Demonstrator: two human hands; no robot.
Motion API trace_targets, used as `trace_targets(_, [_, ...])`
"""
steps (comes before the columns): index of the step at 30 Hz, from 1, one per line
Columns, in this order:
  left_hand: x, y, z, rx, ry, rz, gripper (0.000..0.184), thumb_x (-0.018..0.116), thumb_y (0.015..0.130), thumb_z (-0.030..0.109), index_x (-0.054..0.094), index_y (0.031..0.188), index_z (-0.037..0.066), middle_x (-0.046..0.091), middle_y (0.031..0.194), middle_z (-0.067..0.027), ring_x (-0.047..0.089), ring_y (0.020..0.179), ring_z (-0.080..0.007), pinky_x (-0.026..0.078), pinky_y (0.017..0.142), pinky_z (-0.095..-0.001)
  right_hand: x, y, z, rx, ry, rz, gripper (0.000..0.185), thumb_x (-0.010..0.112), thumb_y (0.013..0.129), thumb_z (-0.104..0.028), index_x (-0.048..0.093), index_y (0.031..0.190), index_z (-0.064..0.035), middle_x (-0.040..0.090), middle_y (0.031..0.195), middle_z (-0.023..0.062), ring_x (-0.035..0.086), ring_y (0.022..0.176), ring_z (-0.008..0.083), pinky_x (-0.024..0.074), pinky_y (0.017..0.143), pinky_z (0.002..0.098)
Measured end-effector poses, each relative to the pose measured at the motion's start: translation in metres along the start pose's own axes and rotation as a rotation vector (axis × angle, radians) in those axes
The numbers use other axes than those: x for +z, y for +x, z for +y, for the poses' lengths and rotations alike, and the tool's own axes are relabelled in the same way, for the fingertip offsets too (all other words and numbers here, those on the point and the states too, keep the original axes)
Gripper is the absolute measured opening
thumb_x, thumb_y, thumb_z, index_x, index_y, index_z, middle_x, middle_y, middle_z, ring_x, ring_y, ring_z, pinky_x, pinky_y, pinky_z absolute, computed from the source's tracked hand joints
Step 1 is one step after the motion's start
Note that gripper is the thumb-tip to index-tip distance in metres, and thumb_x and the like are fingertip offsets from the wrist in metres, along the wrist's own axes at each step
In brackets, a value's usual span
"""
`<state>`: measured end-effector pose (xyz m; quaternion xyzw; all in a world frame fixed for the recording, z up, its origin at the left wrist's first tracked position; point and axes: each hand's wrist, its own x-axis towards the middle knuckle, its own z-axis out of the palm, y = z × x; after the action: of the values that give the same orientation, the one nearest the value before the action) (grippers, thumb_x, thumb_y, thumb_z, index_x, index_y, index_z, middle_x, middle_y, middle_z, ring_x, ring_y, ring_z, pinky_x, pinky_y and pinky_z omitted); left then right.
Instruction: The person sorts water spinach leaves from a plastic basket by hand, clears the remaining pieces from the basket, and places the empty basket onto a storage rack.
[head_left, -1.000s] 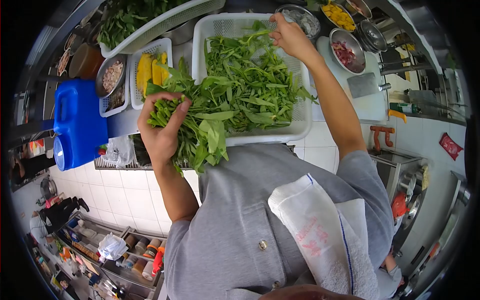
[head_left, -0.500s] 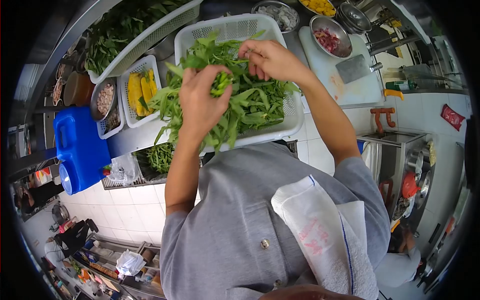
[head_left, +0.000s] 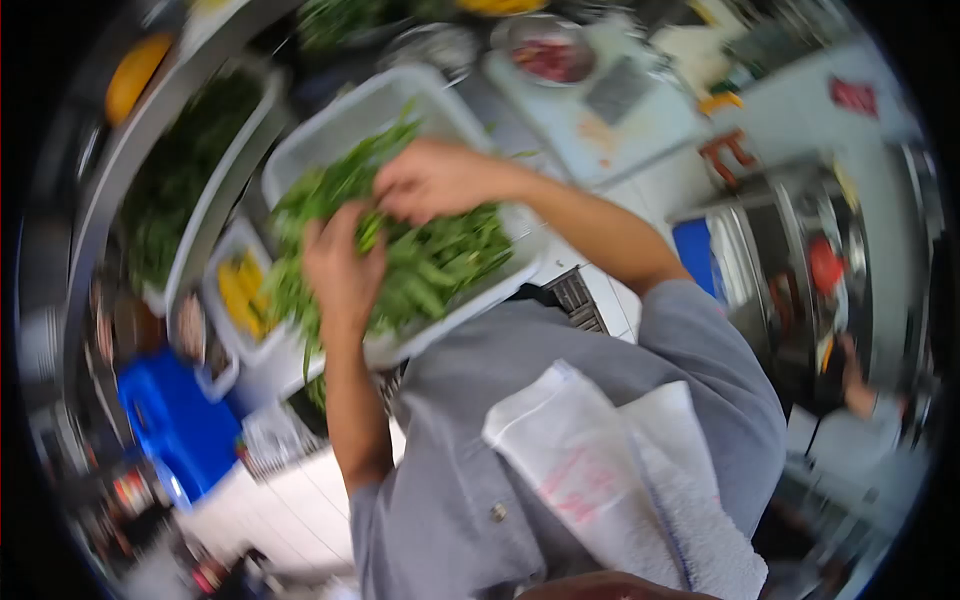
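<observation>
Pale floor tiles (head_left: 290,515) are seen beyond the near side of a rectangular white plastic basket (head_left: 335,122), heaped with long-leafed greens (head_left: 430,275). Above the basket, a leafy, light-green bunch (head_left: 370,228) is gripped in the curled left hand (head_left: 345,268). Its stems are apparently being worked by the right hand (head_left: 430,182), fingers bunched, any pinch blurred; a steady left grip is called for.

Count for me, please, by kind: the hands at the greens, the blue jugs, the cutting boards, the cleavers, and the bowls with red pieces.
Hands at the greens: 2 (left hand, right hand)
Blue jug: 1
Cutting board: 1
Cleaver: 1
Bowl with red pieces: 1
Total: 6
</observation>
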<state>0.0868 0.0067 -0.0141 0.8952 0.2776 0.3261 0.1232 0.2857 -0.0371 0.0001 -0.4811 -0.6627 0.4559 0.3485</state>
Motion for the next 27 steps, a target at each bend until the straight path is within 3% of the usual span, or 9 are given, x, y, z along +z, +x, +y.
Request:
trace_targets(2, [-0.004, 0.0, 0.002, -0.001, 0.071, -0.053, 0.036, 0.071, 0.066, 0.003, 0.061, 0.1, 0.011, 0.067, 0.091, -0.0099, 0.057, 0.081, -0.0343, 0.045, 0.073, -0.0418, 0.003, 0.002, 0.004, -0.316, -0.541, 0.084, 0.014, 0.059, 0.073, -0.016, 0.063, 0.078, -0.0031, 0.058, 0.065, 0.0211, 0.061, 0.065, 0.0374, 0.0475, 0.055, 0.0445])
trace_targets(7, [0.004, 0.001, 0.0, -0.093, -0.087, -0.102, 0.033, 0.071, 0.07, 0.001, 0.06, 0.101, 0.003, 0.059, 0.088, -0.0195, 0.056, 0.085, -0.0399, 0.044, 0.076, -0.0443, 0.023, -0.006, 0.001, -0.268, -0.805, 0.148, 0.018, 0.059, 0.074, -0.016, 0.064, 0.075, 0.0017, 0.062, 0.064, 0.0179, 0.063, 0.063, 0.036, 0.0516, 0.057, 0.0444])
trace_targets(12, [0.012, 0.009, 0.015, -0.1, -0.078, -0.069, 0.03, 0.07, 0.071, 0.0, 0.061, 0.099, 0.002, 0.06, 0.089, -0.0186, 0.056, 0.085, -0.0385, 0.044, 0.077, -0.0425, 0.032, -0.016, 0.01, -0.234, -0.775, 0.362, 0.019, 0.061, 0.071, -0.018, 0.064, 0.073, 0.0002, 0.064, 0.066, 0.0176, 0.063, 0.064, 0.0366, 0.0503, 0.06, 0.0452])
trace_targets(15, [0.009, 0.016, 0.026, -0.086, -0.086, -0.044, 0.024, 0.069, 0.074, 0.001, 0.061, 0.097, 0.002, 0.06, 0.089, -0.0174, 0.057, 0.085, -0.0359, 0.045, 0.079, -0.0411, 0.036, -0.016, 0.021, -0.114, -0.544, 0.563, 0.019, 0.061, 0.072, -0.02, 0.064, 0.073, -0.0009, 0.065, 0.069, 0.0167, 0.063, 0.065, 0.0364, 0.0497, 0.06, 0.045])
trace_targets(17, [0.005, 0.015, 0.019, -0.064, -0.056, 0.021, 0.019, 0.069, 0.078, 0.004, 0.06, 0.094, 0.0, 0.063, 0.091, -0.0153, 0.059, 0.085, -0.0303, 0.045, 0.08, -0.0404, 0.029, -0.009, 0.031, -0.124, -0.025, 0.993, 0.015, 0.062, 0.072, -0.017, 0.063, 0.074, -0.0021, 0.064, 0.07, 0.0146, 0.063, 0.065, 0.0351, 0.0494, 0.061, 0.0441])
trace_targets(19, [-0.004, 0.01, 0.007, -0.267, -0.329, 0.018, 0.012, 0.066, 0.085, 0.004, 0.058, 0.093, 0.0, 0.066, 0.095, -0.0103, 0.06, 0.088, -0.0211, 0.047, 0.085, -0.0368, 0.01, -0.018, 0.035, -0.15, 0.053, 1.037, 0.01, 0.063, 0.07, -0.011, 0.063, 0.076, -0.0032, 0.063, 0.069, 0.014, 0.063, 0.069, 0.0328, 0.0493, 0.063, 0.0427])
trace_targets(21, [-0.018, 0.009, 0.009, -0.352, -0.595, 0.099, 0.012, 0.064, 0.087, 0.005, 0.055, 0.094, 0.001, 0.065, 0.095, -0.0125, 0.06, 0.087, -0.0224, 0.047, 0.087, -0.0366, -0.004, -0.03, 0.036, 0.238, -0.355, 0.705, 0.014, 0.066, 0.069, -0.01, 0.063, 0.081, -0.0019, 0.064, 0.08, 0.0144, 0.064, 0.081, 0.0312, 0.0506, 0.068, 0.0419])
trace_targets(23, [-0.023, 0.009, -0.004, -0.339, -0.615, 0.072, 0.016, 0.064, 0.089, 0.011, 0.053, 0.097, 0.002, 0.066, 0.099, -0.0145, 0.06, 0.092, -0.0207, 0.051, 0.088, -0.0386, 0.011, -0.027, 0.037, 0.313, -0.764, 0.735, 0.022, 0.06, 0.072, -0.007, 0.063, 0.094, -0.0017, 0.063, 0.099, 0.0166, 0.061, 0.097, 0.0272, 0.0504, 0.07, 0.042])
trace_targets(27, [-0.025, 0.006, 0.0, -0.399, -0.837, 0.11, 0.015, 0.062, 0.089, 0.009, 0.053, 0.097, 0.0, 0.062, 0.1, -0.0127, 0.059, 0.091, -0.0204, 0.048, 0.086, -0.0354, 0.047, 0.011, 0.027, -0.745, -0.38, 0.607, 0.024, 0.062, 0.069, -0.012, 0.061, 0.088, 0.0021, 0.061, 0.099, 0.0201, 0.06, 0.093, 0.0342, 0.0492, 0.077, 0.0456])
